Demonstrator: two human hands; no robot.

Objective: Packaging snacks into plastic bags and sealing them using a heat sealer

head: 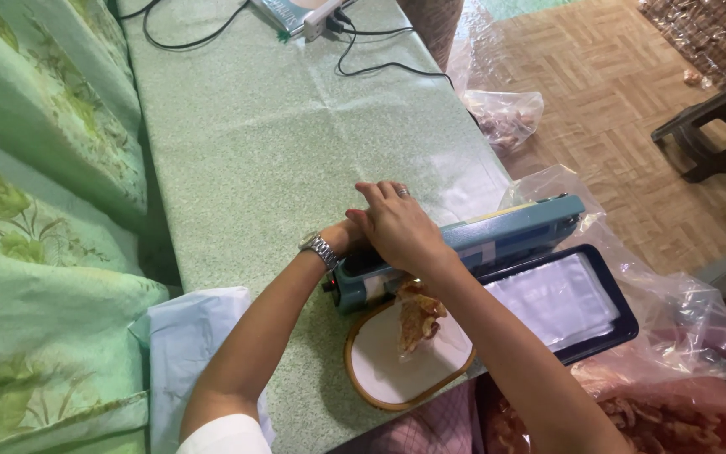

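A teal heat sealer [497,235] lies on the green tablecloth [279,143]. My right hand [398,225] lies over its left end and presses on its arm, with a ring on one finger. My left hand [353,234], with a metal watch [319,249] on the wrist, sits under and beside the right hand at the same end and is mostly hidden. A small clear bag of brown snacks [418,315] sticks out from under the sealer. It rests on an oval white board with a wooden rim [380,370].
A black tray [628,315] holding clear flat bags lies right of the sealer. A large plastic bag of brown snacks [682,420] is at bottom right. A power strip [323,17] and black cables lie at the table's far end. A black stool [707,134] and another bag [506,113] are on the floor.
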